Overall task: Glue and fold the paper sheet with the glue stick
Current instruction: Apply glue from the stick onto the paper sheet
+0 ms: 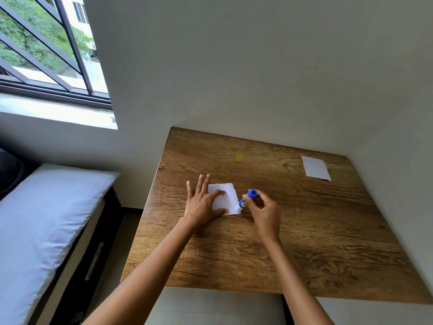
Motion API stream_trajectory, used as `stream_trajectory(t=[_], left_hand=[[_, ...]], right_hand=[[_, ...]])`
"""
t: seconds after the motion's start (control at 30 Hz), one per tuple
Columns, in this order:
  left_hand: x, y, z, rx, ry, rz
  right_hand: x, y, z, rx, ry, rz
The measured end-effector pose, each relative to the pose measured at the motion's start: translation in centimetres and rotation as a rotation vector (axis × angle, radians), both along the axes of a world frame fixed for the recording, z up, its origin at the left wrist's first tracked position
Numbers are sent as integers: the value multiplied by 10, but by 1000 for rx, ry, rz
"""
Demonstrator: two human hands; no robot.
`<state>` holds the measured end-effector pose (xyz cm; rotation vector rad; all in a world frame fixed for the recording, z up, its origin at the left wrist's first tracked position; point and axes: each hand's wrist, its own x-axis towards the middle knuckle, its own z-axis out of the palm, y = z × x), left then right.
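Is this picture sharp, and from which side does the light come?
Head view: daylight enters from the window at upper left; the left hand and right hand are fairly sharp; the wide lens bends the table edges; no strong glare.

Left hand (203, 202) flat, right hand (264, 208) curled.

Wooden worktop (316, 242) against white wall. Yellow cap (239, 157) upright toward the back, spare white paper slip (315, 168) far right corner. Bed with white pillow (42, 221) at left, barred window (46, 45) above it.
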<state>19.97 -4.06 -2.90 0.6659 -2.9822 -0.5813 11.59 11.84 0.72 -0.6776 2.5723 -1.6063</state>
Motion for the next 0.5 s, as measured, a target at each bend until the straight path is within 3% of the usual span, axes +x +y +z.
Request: stream_trajectory(t=[0.1,0.5], left_hand=[[1,0,-5,42,29,16],[2,1,-15,30,114,39]], right_hand=[[-3,-8,6,-52,-33,-20],[4,-11,7,60,7,-33]])
